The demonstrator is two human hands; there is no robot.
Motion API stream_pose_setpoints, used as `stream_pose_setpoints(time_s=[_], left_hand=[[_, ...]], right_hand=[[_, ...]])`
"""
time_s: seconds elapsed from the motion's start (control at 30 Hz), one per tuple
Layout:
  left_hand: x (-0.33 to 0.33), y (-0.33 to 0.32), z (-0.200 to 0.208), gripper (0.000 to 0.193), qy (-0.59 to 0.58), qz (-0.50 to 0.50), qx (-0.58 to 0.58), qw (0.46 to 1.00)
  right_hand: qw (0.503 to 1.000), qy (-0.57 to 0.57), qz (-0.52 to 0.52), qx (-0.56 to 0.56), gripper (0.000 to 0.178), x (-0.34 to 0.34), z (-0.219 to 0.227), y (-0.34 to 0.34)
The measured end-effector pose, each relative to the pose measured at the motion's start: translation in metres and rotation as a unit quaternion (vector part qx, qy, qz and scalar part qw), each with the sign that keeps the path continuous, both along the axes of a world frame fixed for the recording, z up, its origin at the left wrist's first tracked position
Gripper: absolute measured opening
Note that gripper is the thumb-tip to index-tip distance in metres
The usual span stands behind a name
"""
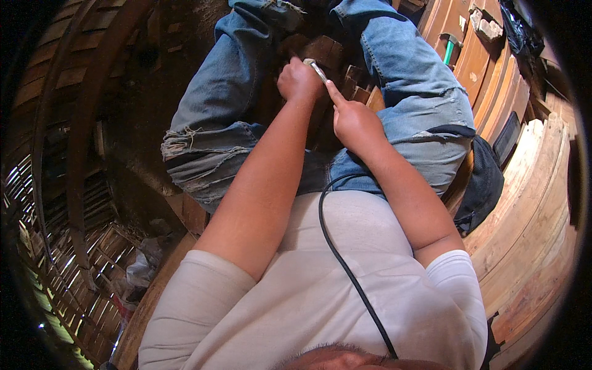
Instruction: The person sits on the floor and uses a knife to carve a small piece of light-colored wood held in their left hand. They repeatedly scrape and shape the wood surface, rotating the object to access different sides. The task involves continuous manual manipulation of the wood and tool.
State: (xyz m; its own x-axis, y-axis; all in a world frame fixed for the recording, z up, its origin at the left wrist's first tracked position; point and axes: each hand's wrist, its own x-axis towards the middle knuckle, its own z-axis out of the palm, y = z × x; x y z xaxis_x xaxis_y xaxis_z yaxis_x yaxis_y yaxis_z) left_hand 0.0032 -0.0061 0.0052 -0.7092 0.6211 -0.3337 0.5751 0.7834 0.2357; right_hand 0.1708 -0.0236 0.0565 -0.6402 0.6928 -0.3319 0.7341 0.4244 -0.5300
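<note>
Tool (pixel 317 70), thin, pale and a bit shiny, slants up and left from the right hand (pixel 359 125) to the left hand (pixel 300 81). I see the right hand closed on its near end, one finger laid straight along it. The left hand is bunched up by its far end, but I can't tell what, if anything, it grips.

I think the tool is light and stiff. Its shiny side could be slippery, so I'd hold it by the near end and keep skin off the far tip, in case it is sharp.

Room looks tight: the left jeans leg (pixel 225 92) is left of the left hand, the right jeans leg (pixel 398 58) right of the right hand. Dark wood (pixel 324 50) sits just past the left hand. The black cord (pixel 343 265) loops behind the right hand, so I'd pull back gently.
</note>
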Motion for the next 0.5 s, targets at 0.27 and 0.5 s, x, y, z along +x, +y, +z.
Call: stream_pose_setpoints(time_s=[0.27,0.5], left_hand=[[0.0,0.002,0.004,0.046,-0.025,0.027,-0.009,0.999],[0.002,0.0,0.004,0.037,-0.006,0.022,0.006,1.0]], right_hand=[[0.998,0.051,-0.033,-0.004,0.059,-0.019,-0.019,0.013],[0.997,0.042,-0.039,-0.046,0.057,0.003,0.016,0.015]])
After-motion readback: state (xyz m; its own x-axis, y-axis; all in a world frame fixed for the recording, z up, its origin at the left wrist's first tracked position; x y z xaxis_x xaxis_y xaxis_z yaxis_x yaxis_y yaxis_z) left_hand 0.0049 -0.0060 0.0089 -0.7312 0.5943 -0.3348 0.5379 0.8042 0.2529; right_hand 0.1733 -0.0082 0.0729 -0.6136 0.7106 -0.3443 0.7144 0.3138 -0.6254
